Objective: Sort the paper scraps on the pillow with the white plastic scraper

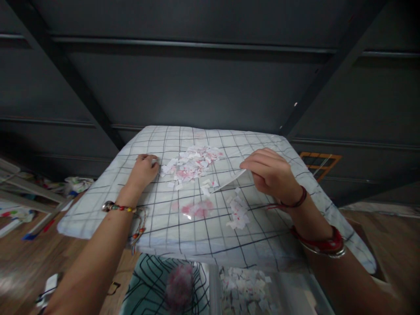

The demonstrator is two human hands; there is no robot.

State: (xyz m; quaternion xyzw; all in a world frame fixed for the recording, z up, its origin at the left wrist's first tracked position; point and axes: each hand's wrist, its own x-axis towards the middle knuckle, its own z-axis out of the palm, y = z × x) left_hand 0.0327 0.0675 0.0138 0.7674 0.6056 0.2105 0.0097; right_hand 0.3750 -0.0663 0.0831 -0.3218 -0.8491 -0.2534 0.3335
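Checked tablecloth (157, 221); right hand (271, 173) holds white strip (233, 179)

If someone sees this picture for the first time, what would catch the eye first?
Probably the heap of white and pink scraps on the checked cloth, beside the left hand. Next, the right hand, holding a thin white item slanting toward loose pieces. Below the cloth's front edge, a clear bin holds more scraps.
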